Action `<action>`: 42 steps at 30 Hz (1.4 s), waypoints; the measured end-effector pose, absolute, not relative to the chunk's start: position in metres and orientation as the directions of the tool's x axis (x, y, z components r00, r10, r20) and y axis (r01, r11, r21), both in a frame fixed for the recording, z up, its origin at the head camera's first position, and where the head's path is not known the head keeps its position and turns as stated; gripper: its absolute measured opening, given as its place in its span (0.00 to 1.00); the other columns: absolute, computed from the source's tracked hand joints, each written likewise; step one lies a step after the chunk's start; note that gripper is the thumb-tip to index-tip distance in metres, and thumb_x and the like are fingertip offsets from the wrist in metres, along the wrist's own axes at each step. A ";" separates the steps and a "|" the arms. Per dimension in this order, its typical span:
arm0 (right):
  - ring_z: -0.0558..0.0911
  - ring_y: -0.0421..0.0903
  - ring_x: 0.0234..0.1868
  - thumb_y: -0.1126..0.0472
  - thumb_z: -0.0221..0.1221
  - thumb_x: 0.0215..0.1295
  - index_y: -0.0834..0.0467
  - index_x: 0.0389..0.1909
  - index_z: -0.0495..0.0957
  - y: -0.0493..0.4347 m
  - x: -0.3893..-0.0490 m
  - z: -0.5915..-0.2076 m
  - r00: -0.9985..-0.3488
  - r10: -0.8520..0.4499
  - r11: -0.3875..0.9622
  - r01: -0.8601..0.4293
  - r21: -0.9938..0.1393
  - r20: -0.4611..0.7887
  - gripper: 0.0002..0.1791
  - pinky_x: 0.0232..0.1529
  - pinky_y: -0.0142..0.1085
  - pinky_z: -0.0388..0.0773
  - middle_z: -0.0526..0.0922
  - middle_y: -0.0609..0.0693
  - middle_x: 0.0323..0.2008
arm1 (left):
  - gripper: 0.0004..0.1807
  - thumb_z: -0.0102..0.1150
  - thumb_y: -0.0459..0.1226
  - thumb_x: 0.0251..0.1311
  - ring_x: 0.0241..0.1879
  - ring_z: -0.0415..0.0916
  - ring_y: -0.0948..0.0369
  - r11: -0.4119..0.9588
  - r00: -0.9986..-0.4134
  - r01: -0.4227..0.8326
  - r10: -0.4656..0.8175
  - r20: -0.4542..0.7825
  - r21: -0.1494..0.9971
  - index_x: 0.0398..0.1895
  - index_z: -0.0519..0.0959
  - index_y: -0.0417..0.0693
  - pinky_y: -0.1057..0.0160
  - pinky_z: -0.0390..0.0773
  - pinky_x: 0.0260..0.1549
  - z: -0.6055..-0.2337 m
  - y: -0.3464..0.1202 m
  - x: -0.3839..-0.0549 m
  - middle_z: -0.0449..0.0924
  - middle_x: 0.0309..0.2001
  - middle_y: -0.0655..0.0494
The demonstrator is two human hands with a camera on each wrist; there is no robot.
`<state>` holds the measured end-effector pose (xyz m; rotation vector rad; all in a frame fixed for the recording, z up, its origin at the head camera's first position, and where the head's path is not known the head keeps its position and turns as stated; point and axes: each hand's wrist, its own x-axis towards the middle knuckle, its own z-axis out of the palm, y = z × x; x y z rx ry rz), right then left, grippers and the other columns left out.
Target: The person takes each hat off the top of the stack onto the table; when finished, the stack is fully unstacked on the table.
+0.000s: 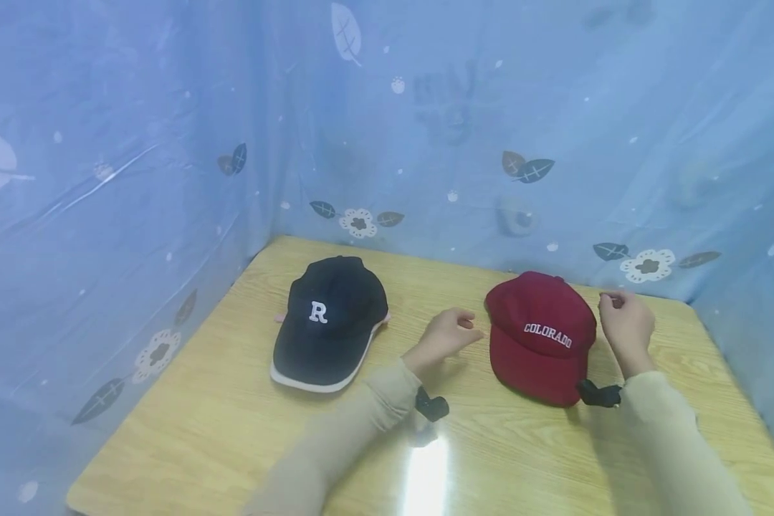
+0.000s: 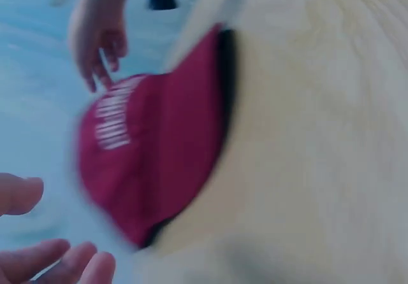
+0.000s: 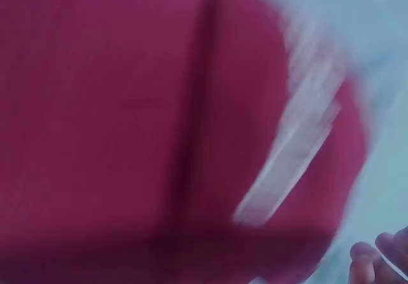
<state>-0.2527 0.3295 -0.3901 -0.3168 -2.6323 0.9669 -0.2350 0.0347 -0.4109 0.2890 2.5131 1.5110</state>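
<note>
A dark red baseball cap (image 1: 542, 337) with white COLORADO lettering sits on the right part of the table, its brim toward me. My left hand (image 1: 445, 333) is just left of this cap, thumb and fingers spread apart with nothing between them. On the cap's other side is my right hand (image 1: 628, 326), its fingers loosely bent near the crown and holding nothing. The left wrist view shows the red cap (image 2: 153, 137) between both hands, blurred. Close up in the right wrist view, the cap (image 3: 115, 118) fills most of the picture, with fingertips (image 3: 363, 265) at its lower right.
A black cap (image 1: 335, 315) with a white letter R and a white-edged brim lies on the left of the wooden table (image 1: 187, 401). Blue curtains (image 1: 426, 129) with leaf and flower prints hang close behind the table and along its sides.
</note>
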 end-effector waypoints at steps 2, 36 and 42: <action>0.79 0.42 0.27 0.58 0.43 0.68 0.69 0.49 0.75 0.303 -0.256 -0.376 -0.910 0.294 0.716 0.007 -0.698 0.292 0.21 0.27 0.31 0.71 0.80 0.67 0.40 | 0.25 0.60 0.43 0.57 0.42 0.77 0.60 0.459 -0.961 0.147 0.277 0.016 0.876 0.58 0.72 0.47 0.67 0.77 0.35 -0.391 0.001 -0.230 0.78 0.48 0.54; 0.78 0.48 0.20 0.60 0.57 0.62 0.68 0.38 0.79 0.018 -0.273 -0.413 -0.981 -0.125 0.447 0.075 -0.891 -0.146 0.13 0.35 0.43 0.80 0.77 0.53 0.22 | 0.31 0.57 0.42 0.60 0.54 0.68 0.39 0.546 -0.987 -0.160 -0.103 -0.124 0.822 0.59 0.65 0.28 0.47 0.70 0.52 -0.442 -0.248 -0.195 0.70 0.54 0.29; 0.78 0.50 0.21 0.61 0.57 0.61 0.65 0.32 0.79 0.010 -0.276 -0.411 -0.999 -0.042 0.454 0.004 -0.891 -0.025 0.09 0.24 0.34 0.77 0.77 0.52 0.21 | 0.28 0.55 0.41 0.62 0.50 0.73 0.44 0.454 -0.979 -0.180 -0.164 -0.117 0.872 0.59 0.65 0.29 0.57 0.77 0.42 -0.436 -0.249 -0.192 0.71 0.54 0.31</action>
